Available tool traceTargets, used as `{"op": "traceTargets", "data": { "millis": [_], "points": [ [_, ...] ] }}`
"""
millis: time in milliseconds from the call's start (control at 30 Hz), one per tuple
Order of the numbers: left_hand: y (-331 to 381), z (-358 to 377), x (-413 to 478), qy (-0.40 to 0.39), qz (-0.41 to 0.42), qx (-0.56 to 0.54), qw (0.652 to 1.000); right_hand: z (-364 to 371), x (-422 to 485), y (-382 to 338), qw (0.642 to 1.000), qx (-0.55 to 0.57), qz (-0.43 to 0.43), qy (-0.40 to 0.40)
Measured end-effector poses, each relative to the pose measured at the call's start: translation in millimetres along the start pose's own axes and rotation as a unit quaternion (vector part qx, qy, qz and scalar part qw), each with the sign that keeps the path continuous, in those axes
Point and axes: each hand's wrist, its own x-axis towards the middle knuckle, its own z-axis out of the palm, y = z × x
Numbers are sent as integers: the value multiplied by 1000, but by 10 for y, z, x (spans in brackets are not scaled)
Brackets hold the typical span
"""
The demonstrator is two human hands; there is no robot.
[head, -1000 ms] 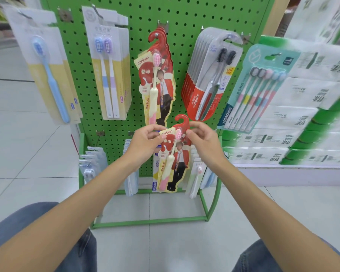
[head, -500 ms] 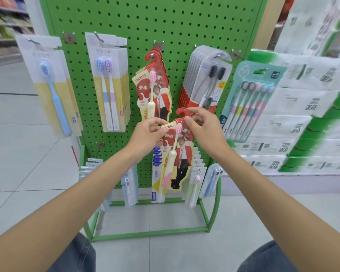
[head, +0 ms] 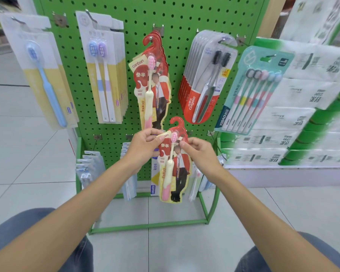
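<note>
Shop aisle, green pegboard [head: 177, 18] dead ahead.

- Toothbrush pack [head: 174, 167], red card with a pink and cream brush, held upright in the air just below frame centre. It is clear of the board and hangs on nothing.
- Left hand [head: 143, 147] pinches the pack's upper edge from 9 o'clock, thumb in front and fingers behind.
- Right hand [head: 201, 154] pinches the opposite edge from 3 o'clock, thumb and forefinger closed on the card. Both hands grip it; neither is free.
- The pack's red hook curl [head: 177, 122] stands above the fingers at 12 o'clock, uncovered.
- Matching stack [head: 155, 83] hangs on a peg [head: 151, 37] at 11 o'clock from the pack, near it.
- Black-bristle packs [head: 203, 85] are at 1 o'clock and a five-brush pack [head: 251, 91] at 2 o'clock. A twin pack [head: 104, 71] and a blue brush pack [head: 42, 75] sit out at 10 o'clock. Tissue bundles [head: 306, 99] are at 3 o'clock.

Judgement: the step looks like hanging this pack with its own kind.

To do it well:
- Keep both pinches low on the card so the curl stays free.
- Lift straight to 12 o'clock, then drift left until the curl is in front of the peg tip.
- Lean the top towards the board, slip the curl over the tip, and ease it back.
- Let go with one hand only once the peg takes the weight.
- Watch the front card of the stack, which a nudge could lift off.
</note>
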Motion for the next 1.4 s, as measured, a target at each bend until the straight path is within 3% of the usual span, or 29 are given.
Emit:
{"op": "traceTargets", "data": {
  "millis": [133, 300, 533, 700, 867, 1100, 1200, 1400],
  "points": [
    [-116, -34, 5, 28, -19, -20, 999, 45, -11, 160, 993, -62, 56, -80],
    [-121, -96, 13, 52, -23, -48, 997, 96, -61, 256, 980, -125, 89, -124],
    [-81, -166, -27, 60, -13, -66, 996, 53, -152, 378, 959, -100, 152, -219],
    [-83, -135, -78, 51, 18, -44, 998, 43, -233, 427, 959, -151, 124, -207],
    [-103, -106, -123, 23, 56, 26, 998, 73, -360, 451, 958, -228, 36, -169],
    [0, -43, -225, -72, -7, 5, 997, 140, -467, 467, 942, -272, 1, -195],
    [-26, -24, -236, -80, 9, 17, 997, 190, -425, 527, 945, -267, -34, -187],
    [1, -65, -215, -59, 12, -15, 998, 208, -405, 509, 979, -131, 11, -153]
  ]
}}
